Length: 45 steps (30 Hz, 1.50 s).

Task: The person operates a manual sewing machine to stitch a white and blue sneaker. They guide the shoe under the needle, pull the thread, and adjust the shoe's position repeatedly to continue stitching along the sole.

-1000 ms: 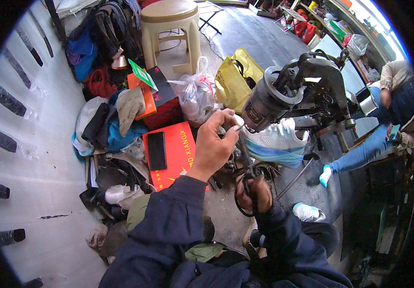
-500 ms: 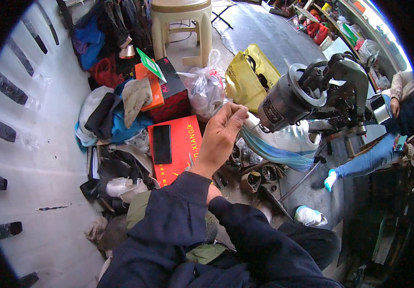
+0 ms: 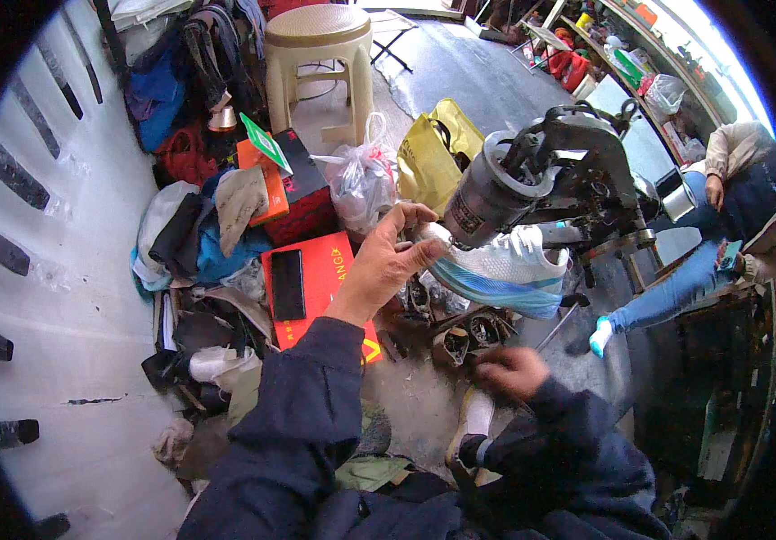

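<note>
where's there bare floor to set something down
One small patch of grey floor lies between the flat red box and the right hand. A larger one opens beyond the shiny yellow bag, right of the beige plastic stool. Crowded: the mixed cloth heap left of the box, and beneath the white-and-blue shoe.

Bold yellow lettering runs up the right side of the red box, the clearest print here, with smaller yellow characters along its lower left and 1 big yellow mark at the near corner. Up to the green card: white print, too small to read! Pinkish-red characters on the dark box, red print on the white plastic bag, and 1 illegible plate on the machine's grey cylinder.
</note>
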Motion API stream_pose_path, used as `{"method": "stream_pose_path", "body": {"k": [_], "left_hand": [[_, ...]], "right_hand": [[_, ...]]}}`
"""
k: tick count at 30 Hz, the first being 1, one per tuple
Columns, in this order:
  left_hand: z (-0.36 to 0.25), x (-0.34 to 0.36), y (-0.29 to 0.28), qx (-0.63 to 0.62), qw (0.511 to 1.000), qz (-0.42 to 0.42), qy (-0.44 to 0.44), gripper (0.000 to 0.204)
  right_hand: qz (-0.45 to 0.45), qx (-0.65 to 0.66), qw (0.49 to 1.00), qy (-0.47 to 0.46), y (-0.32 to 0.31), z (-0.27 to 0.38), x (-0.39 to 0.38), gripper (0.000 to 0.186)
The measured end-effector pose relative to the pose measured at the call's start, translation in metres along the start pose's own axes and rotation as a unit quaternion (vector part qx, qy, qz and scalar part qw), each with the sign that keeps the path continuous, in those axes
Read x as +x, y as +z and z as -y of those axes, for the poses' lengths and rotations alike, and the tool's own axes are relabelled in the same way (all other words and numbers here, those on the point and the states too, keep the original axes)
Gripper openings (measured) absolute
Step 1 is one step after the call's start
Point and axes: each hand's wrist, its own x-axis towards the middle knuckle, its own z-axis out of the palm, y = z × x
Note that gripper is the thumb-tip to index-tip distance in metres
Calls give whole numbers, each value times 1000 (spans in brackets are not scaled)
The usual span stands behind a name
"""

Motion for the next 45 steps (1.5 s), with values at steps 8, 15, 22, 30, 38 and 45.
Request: {"method": "stream_pose_path", "body": {"k": [8, 15, 22, 30, 38, 45], "left_hand": [[-1, -7, 1, 49, 998, 34, -7, 74], [19, -21, 34, 353, 930, -65, 80, 92], [25, -23, 35, 380, 916, -78, 104, 96], [23, -24, 32, 419, 902, -53, 95, 102], [24, -23, 31, 430, 895, -58, 101, 103], [24, -21, 30, 338, 938, -38, 66, 91]], "right_hand": [[-456, -64, 887, 48, -139, -84, -21, 47], [-364, 145, 916, 82, -153, -108, 36, 45], [-409, 84, 908, 34, -173, -64, 7, 31], [-567, -14, 824, 13, -274, -143, -8, 19], [-286, 103, 948, 95, -183, -139, 31, 28], [-522, -28, 848, -84, -239, -65, -21, 27]]}}
